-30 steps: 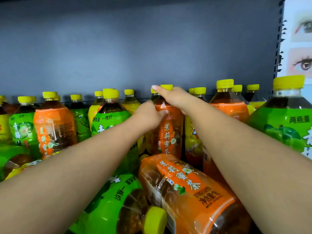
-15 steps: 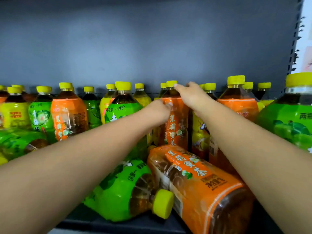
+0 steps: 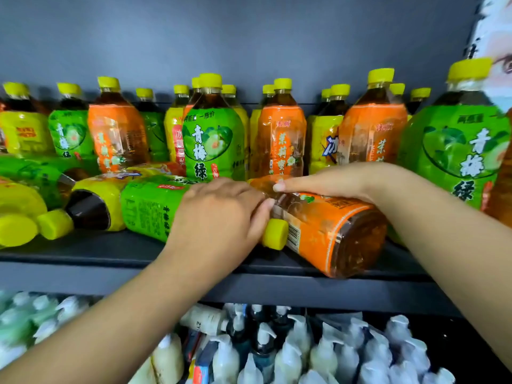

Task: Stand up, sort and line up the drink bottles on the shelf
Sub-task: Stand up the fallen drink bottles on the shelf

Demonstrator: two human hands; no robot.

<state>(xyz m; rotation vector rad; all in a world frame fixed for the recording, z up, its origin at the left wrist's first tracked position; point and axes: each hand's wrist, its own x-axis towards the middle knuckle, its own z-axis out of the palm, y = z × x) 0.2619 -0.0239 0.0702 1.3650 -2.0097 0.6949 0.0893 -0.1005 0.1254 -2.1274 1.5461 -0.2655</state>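
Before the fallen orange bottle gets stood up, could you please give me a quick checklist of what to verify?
1. Right hand rests on the lying orange-labelled plastic bottle: ok.
2. Left hand on the lying green-labelled bottle beside it: ok; grip cannot tell.
3. Green bottle's yellow cap clear of the orange bottle: not ok, they touch.
4. Orange bottle fully on the dark shelf edge: not ok, it overhangs.
5. Free standing spot: cannot tell.

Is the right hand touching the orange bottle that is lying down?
Touching. The head view shows the right hand resting on top of the lying orange bottle, its fingers flat against the label.
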